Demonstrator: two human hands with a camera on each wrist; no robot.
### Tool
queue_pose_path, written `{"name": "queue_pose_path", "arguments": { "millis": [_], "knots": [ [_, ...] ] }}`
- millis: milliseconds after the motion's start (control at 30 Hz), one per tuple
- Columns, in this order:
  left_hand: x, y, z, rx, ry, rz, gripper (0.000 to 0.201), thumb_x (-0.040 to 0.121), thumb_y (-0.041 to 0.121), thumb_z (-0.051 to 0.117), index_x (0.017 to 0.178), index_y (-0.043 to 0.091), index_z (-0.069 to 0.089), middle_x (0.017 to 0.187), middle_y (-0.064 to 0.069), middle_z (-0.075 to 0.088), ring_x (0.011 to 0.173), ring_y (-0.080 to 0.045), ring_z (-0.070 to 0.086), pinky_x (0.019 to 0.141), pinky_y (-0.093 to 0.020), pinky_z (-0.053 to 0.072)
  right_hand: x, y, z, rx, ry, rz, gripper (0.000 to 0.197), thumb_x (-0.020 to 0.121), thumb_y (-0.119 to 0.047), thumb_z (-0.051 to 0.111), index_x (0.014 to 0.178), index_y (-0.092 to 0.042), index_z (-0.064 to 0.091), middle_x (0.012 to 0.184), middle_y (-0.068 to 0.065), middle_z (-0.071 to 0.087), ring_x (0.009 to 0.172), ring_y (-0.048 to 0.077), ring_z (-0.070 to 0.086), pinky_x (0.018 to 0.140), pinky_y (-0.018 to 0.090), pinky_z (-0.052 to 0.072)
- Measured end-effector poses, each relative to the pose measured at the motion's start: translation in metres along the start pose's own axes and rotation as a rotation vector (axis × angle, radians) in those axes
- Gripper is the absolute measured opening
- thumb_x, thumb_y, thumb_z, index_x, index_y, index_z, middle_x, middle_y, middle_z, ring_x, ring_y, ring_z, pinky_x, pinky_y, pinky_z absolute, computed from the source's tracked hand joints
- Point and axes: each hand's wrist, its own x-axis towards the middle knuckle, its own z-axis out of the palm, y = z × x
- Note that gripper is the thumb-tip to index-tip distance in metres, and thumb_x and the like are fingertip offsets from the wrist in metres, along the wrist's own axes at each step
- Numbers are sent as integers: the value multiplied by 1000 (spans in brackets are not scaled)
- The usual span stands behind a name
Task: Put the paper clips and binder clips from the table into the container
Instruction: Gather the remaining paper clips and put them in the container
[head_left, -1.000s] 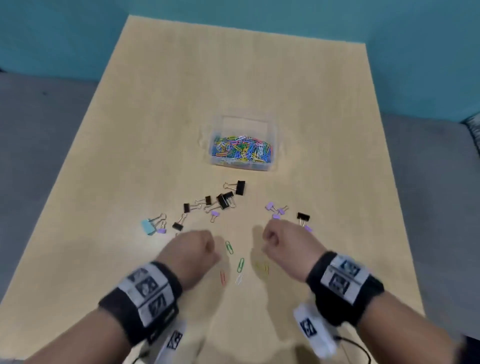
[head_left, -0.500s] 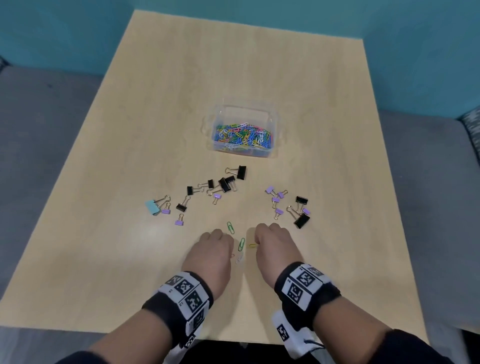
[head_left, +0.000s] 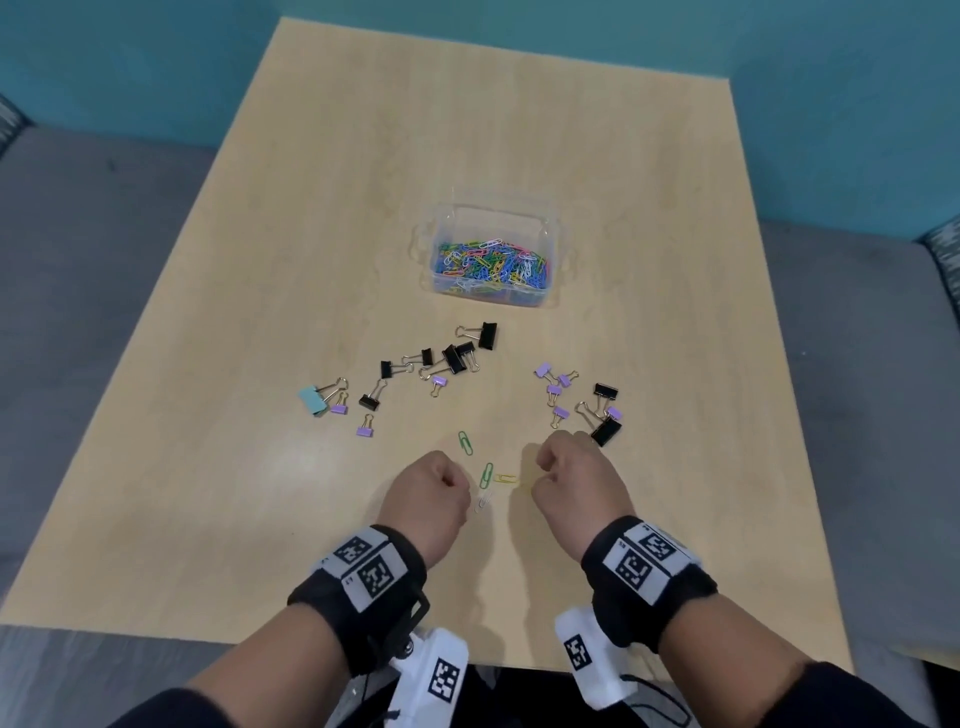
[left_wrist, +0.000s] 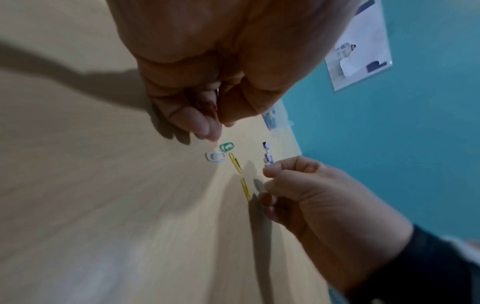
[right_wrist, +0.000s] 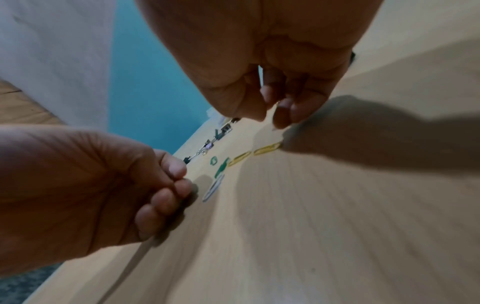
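1. Paper clips (head_left: 486, 474) lie loose on the table (head_left: 260, 467) between your fists; binder clips (head_left: 452, 356) are scattered just beyond, short of the clear container (head_left: 491, 262).
2. Your left hand (head_left: 428, 496) is curled, its contents hidden.
3. Your right hand (head_left: 576, 483) is likewise curled; whether it holds anything cannot be told.

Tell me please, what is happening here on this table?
A person is tidying clips into a clear container that already holds many colored paper clips. Both hands hover low over a few loose paper clips near the table's front edge, the left hand and right hand with curled fingers; whether either holds a clip I cannot tell. Black, purple and blue binder clips still lie scattered on the table.
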Motion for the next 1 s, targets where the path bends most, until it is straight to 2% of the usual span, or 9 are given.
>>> {"name": "queue_pose_path", "arguments": {
  "millis": [100, 200, 400, 533, 667, 733, 800, 900, 1000],
  "knots": [
    [-1, 3, 4, 450, -13, 164, 14, 81, 24, 57, 73, 22, 46, 77, 8, 55, 67, -12, 52, 58, -28, 38, -4, 5, 3, -127, -35, 8, 9, 84, -22, 58, 87, -19, 49, 92, -3, 43, 82, 20, 47, 67, 32, 41],
    [-2, 1, 12, 738, -14, 267, 15, 88, 28, 54, 81, 20, 43, 86, 4, 46, 74, -19, 49, 68, -32, 41, -5, 2, 7, -192, -45, -37, 12, 89, -21, 55, 83, -18, 45, 91, -2, 42, 87, 20, 41, 71, 33, 41],
    [2, -4, 18, 808, -17, 357, 15, 89, 14, 49, 79, 20, 39, 89, 1, 43, 74, -18, 45, 66, -27, 36, -3, 0, 9, -210, -51, -90, 10, 90, -11, 46, 85, -19, 45, 93, 0, 45, 89, 20, 39, 73, 30, 37],
    [-2, -3, 20, 907, -40, 426, 16, 81, 6, 45, 76, 18, 37, 82, 4, 41, 81, -23, 50, 62, -26, 27, -3, -1, 9, -305, -86, -195, 22, 84, 0, 40, 81, -20, 32, 74, -8, 29, 83, 19, 34, 65, 28, 25],
    [2, -8, 1, 409, -93, 254, 14, 71, 10, 55, 71, 22, 49, 65, 6, 54, 60, -18, 49, 54, -28, 37, -5, -3, 5, -195, -133, -154, 26, 82, 2, 38, 94, -21, 44, 83, -6, 45, 86, 22, 45, 67, 28, 32],
    [3, -5, -12, -98, -143, 77, 19, 65, 8, 56, 80, 17, 63, 63, -1, 53, 52, -17, 46, 50, -26, 39, -4, -2, 0, 174, -121, 48, 26, 81, -3, 42, 94, -19, 57, 90, -3, 58, 82, 20, 57, 66, 25, 41],
    [8, -1, -24, -460, -203, -64, 22, 70, -1, 54, 89, 2, 65, 67, -13, 49, 51, -20, 46, 49, -28, 41, -3, -4, -8, 583, -126, 254, 21, 80, -2, 44, 77, -15, 61, 74, 3, 61, 63, 19, 61, 56, 24, 45],
    [16, 12, -38, -681, -260, -140, 22, 82, -15, 40, 86, -4, 58, 67, -16, 53, 54, -24, 52, 52, -30, 49, 1, -6, -18, 746, -200, 329, 21, 79, 2, 45, 67, -11, 57, 65, 9, 59, 49, 15, 52, 44, 19, 39],
    [27, 21, -39, -715, -204, -160, 23, 80, -16, 39, 79, 1, 55, 67, -15, 57, 53, -22, 51, 50, -29, 48, 7, -8, -18, 538, -231, 190, 14, 79, -10, 55, 73, -22, 57, 70, -8, 59, 58, 11, 51, 51, 21, 39]
  ]
}}
